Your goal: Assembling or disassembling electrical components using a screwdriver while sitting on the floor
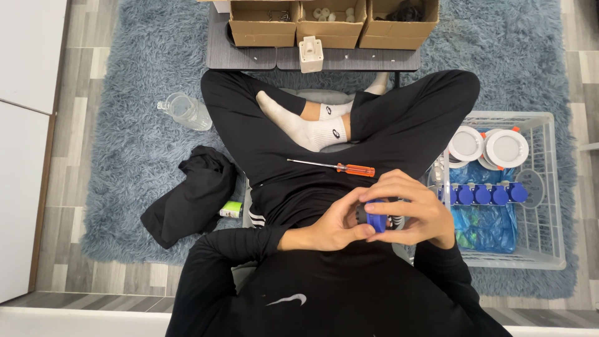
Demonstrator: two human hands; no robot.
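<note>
I sit cross-legged on a rug and hold a small blue plastic part (376, 222) over my lap with both hands. My left hand (334, 226) cups it from the left, fingers curled under a dark piece beside it. My right hand (415, 209) wraps over it from the right, fingertips on its top. An orange-handled screwdriver (340, 167) lies across my thigh just above my hands.
A white wire basket (549, 187) on my right holds round white fittings (493, 146), a row of blue parts (490, 195) and a blue bag. Three cardboard boxes (331, 25) stand on a low dark board ahead, with a white part (311, 53). A clear bottle (186, 111) and black cloth (196, 193) lie left.
</note>
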